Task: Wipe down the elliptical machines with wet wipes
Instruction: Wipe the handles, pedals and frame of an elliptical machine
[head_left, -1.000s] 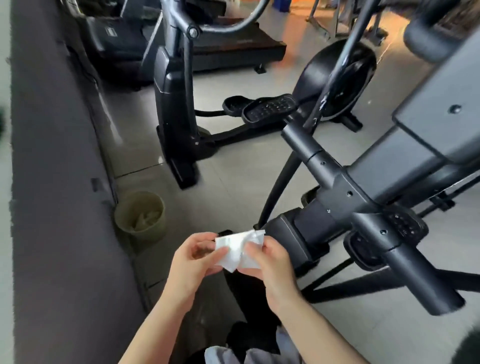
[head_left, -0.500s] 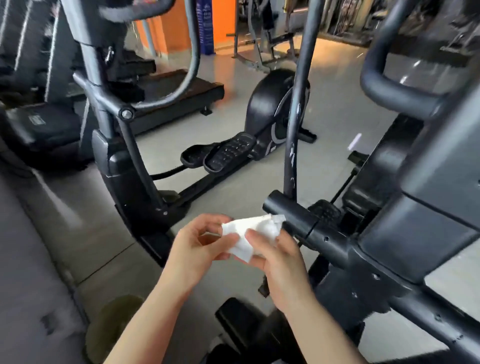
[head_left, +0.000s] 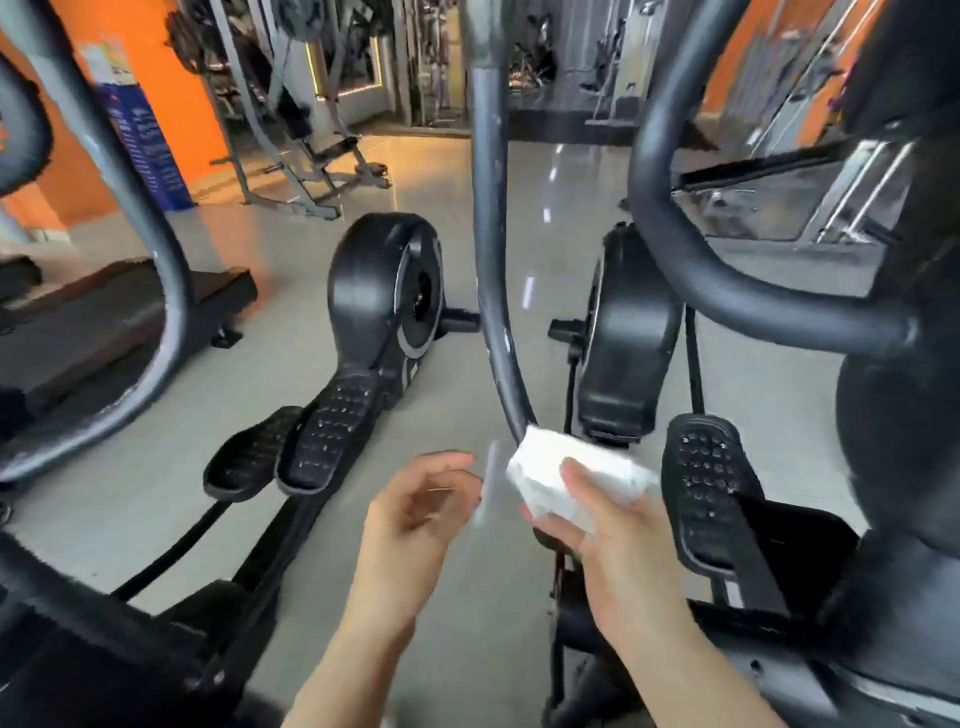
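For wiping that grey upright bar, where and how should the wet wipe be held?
Keep the wet wipe flat across the right hand's fingers, thumb pinning its near edge, and wrap it round the grey bar from the near right side: the bar is round and narrow.

L hand (head_left: 415, 512) let go | R hand (head_left: 608, 525) presses wipe (head_left: 566, 475) on arm bar (head_left: 493, 312)

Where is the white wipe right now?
In the head view, the wet wipe sits low and right of centre, held in the right hand against the grey handlebar pole.
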